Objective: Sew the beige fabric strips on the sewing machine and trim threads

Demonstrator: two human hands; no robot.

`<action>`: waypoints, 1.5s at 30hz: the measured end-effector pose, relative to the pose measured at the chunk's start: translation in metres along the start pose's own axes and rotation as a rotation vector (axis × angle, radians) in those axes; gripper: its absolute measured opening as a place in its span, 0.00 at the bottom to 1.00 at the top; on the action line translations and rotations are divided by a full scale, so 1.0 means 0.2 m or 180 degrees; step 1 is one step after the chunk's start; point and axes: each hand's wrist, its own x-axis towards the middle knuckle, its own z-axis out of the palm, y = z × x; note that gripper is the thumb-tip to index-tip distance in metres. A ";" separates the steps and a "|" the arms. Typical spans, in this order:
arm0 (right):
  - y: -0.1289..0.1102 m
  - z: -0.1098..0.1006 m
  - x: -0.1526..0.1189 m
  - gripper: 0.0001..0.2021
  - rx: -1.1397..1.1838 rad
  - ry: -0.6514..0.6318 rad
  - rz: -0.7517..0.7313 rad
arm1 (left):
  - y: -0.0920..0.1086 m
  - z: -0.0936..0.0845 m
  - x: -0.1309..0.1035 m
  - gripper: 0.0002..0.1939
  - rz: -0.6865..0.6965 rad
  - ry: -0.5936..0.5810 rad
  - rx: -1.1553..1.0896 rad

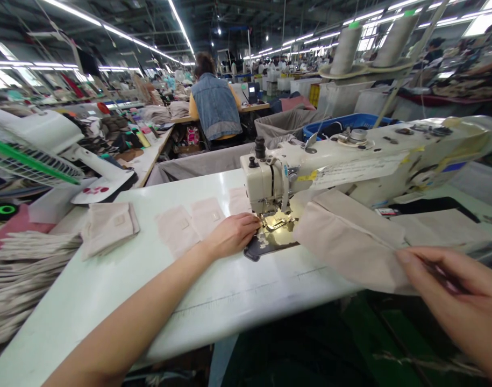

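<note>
My right hand (455, 290) pinches the edge of a beige fabric piece (350, 242) between thumb and fingers. The cloth stretches leftward over the table to the right of the needle area. My left hand (235, 235) reaches to the presser foot (278, 221) of a cream sewing machine (350, 161). Its fingers are bent and pressed together; whatever they hold at the tips is too small to make out. Beyond the left wrist lie beige pocket-like pieces (179, 228), each with a small tab, partly covered by that hand.
A folded beige stack (108, 228) rests on the table's left side, near a white fan (40, 140) and piled beige strips (28, 274). Thread cones (346, 49) stand behind the machine. Farther off sits a person in a denim vest (216, 107); a blue crate (350, 121) is behind the machine.
</note>
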 end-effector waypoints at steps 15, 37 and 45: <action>-0.33 0.13 -0.10 0.04 0.0247 -0.0185 -0.1299 | 0.06 -0.02 -0.13 0.17 -0.1075 0.0306 -0.0118; -0.35 0.36 -0.34 0.14 0.1799 -0.1682 0.0337 | 0.17 -0.17 -0.02 0.12 -0.2410 -0.0216 -0.3972; -0.37 0.37 -0.31 0.16 0.2400 -0.1909 0.1079 | 0.10 -0.14 0.01 0.20 -0.2857 -0.0265 -0.3376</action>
